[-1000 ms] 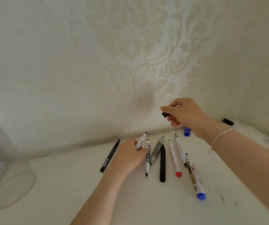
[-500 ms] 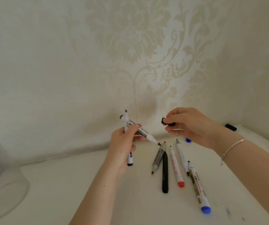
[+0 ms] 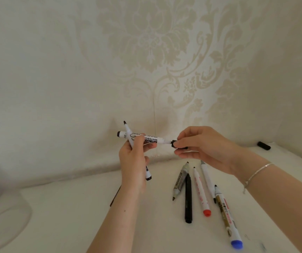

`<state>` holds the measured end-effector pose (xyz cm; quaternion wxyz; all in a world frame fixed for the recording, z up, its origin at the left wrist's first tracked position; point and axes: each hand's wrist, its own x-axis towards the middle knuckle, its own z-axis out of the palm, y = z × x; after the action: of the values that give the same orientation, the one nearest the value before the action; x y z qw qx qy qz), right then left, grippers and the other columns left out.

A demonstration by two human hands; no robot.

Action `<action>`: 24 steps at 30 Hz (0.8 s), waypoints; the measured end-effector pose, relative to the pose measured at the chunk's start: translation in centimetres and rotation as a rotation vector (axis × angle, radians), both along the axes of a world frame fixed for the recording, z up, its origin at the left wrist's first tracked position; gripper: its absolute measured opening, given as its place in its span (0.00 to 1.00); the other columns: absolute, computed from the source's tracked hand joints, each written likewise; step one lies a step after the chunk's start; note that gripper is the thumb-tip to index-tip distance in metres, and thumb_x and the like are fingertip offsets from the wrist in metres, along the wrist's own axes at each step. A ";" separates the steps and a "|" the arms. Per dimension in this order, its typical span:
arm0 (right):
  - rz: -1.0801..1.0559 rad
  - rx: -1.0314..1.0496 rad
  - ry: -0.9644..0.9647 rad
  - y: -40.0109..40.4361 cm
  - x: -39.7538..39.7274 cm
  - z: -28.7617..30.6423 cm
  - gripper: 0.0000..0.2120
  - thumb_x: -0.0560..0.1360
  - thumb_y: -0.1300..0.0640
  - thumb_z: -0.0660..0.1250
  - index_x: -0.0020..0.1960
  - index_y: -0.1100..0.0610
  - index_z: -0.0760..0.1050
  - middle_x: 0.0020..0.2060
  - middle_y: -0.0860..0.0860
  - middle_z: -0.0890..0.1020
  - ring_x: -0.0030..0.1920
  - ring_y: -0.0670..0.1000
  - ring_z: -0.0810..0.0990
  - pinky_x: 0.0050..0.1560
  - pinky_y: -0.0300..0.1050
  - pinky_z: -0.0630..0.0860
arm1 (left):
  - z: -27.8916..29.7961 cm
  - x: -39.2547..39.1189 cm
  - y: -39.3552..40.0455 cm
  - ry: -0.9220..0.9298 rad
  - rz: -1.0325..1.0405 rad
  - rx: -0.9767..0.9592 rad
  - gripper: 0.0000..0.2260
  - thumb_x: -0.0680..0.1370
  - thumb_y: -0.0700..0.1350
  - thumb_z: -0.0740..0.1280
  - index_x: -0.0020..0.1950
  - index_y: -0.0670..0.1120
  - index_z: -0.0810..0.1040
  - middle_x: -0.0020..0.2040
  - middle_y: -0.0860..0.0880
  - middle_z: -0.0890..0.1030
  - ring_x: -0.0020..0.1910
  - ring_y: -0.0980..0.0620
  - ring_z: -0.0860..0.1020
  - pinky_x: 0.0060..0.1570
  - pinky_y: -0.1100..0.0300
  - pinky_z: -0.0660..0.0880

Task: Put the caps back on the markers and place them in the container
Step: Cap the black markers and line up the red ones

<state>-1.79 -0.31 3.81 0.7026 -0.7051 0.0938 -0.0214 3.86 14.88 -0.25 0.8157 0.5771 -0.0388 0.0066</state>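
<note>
Marker (image 3: 147,138) tip at black cap (image 3: 175,144), left-hand fingers (image 3: 141,141) round barrel, right-hand fingers (image 3: 184,137) pinching cap.

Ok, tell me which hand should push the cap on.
Right. The right hand already pinches the black cap at the marker tip; the left hand grips two markers.

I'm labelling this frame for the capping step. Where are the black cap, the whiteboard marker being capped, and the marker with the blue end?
black cap (image 3: 173,144), head view, on its open end.
whiteboard marker (image 3: 151,138), head view, on its printed barrel.
blue-ended marker (image 3: 236,244), head view, on its blue end.
</note>
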 end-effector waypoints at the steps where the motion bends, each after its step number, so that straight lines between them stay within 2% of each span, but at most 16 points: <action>1: -0.016 -0.001 -0.002 0.1 0.0 -0.1 0.05 0.70 0.68 0.71 0.44 0.62 0.76 0.38 0.56 0.82 0.39 0.53 0.82 0.53 0.50 0.80 | 0.0 0.0 0.0 0.001 0.005 -0.006 0.07 0.79 0.41 0.62 0.41 0.43 0.75 0.36 0.52 0.81 0.37 0.58 0.82 0.23 0.67 0.60; 6: -0.102 0.014 -0.021 0.0 0.0 -0.3 0.05 0.70 0.68 0.71 0.44 0.62 0.76 0.41 0.58 0.81 0.40 0.53 0.82 0.49 0.46 0.81 | 0.3 0.0 0.3 -0.007 0.032 -0.009 0.08 0.79 0.41 0.63 0.40 0.43 0.74 0.34 0.53 0.80 0.36 0.59 0.81 0.22 0.67 0.60; 13: -0.044 0.035 -0.053 0.9 0.3 -0.2 0.06 0.70 0.69 0.71 0.47 0.66 0.79 0.42 0.60 0.84 0.41 0.55 0.84 0.46 0.44 0.82 | 0.4 -0.6 -0.1 -0.017 -0.076 0.023 0.07 0.80 0.43 0.63 0.43 0.44 0.76 0.34 0.54 0.82 0.38 0.57 0.81 0.23 0.66 0.60; 20: -0.068 0.018 -0.130 1.4 0.1 -0.2 0.06 0.71 0.67 0.71 0.48 0.66 0.81 0.43 0.61 0.85 0.43 0.56 0.85 0.47 0.44 0.82 | 0.6 -0.5 0.5 -0.073 -0.155 -0.008 0.08 0.81 0.45 0.62 0.46 0.43 0.75 0.43 0.49 0.85 0.42 0.55 0.84 0.23 0.66 0.58; 24: -0.095 0.005 -0.175 2.1 0.2 -0.3 0.06 0.71 0.67 0.71 0.47 0.67 0.81 0.41 0.63 0.84 0.43 0.59 0.85 0.48 0.47 0.82 | 0.6 -0.5 0.4 -0.098 -0.163 -0.035 0.10 0.83 0.44 0.60 0.47 0.40 0.74 0.46 0.47 0.86 0.39 0.58 0.83 0.22 0.68 0.58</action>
<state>-1.60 1.75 3.50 0.7081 -0.6934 0.0657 -0.1160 3.36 15.29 0.33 0.8205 0.5569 -0.1255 -0.0306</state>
